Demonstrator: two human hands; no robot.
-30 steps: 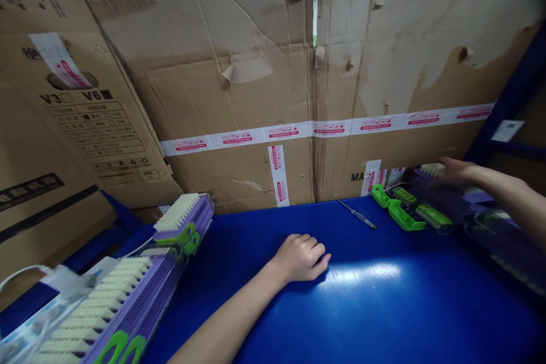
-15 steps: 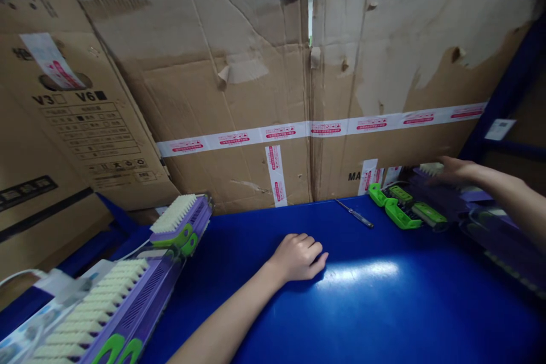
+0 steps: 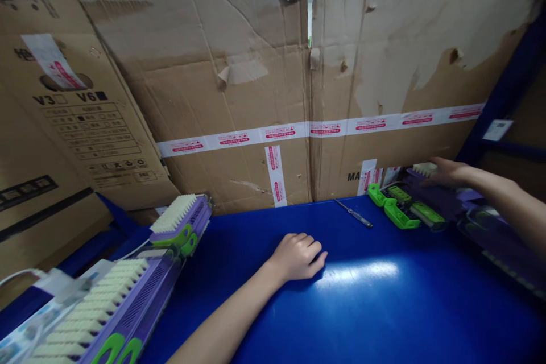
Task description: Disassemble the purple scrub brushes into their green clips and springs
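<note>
My left hand (image 3: 297,257) rests on the blue tabletop (image 3: 362,313), with its fingers curled under and the thumb sticking out. Nothing shows in it. At the far right, my right hand (image 3: 447,172) has its fingers over a purple brush-like unit with cream bristles (image 3: 424,169); the gripping fingertips are partly hidden. Just left of that hand lie open green plastic parts (image 3: 401,215) with dark insides. A thin screwdriver (image 3: 354,214) with a clear handle lies on the table between the two hands.
Along the left edge stand purple units with cream bristles and green clips (image 3: 179,219), beside a white power strip (image 3: 55,301) with a cable. Tall cardboard sheets (image 3: 234,96) wall off the back. More dark purple units (image 3: 503,239) lie under my right forearm.
My right hand has shifted slightly left, and the purple brush-like unit under it has moved with it. My left hand stays where it was.
</note>
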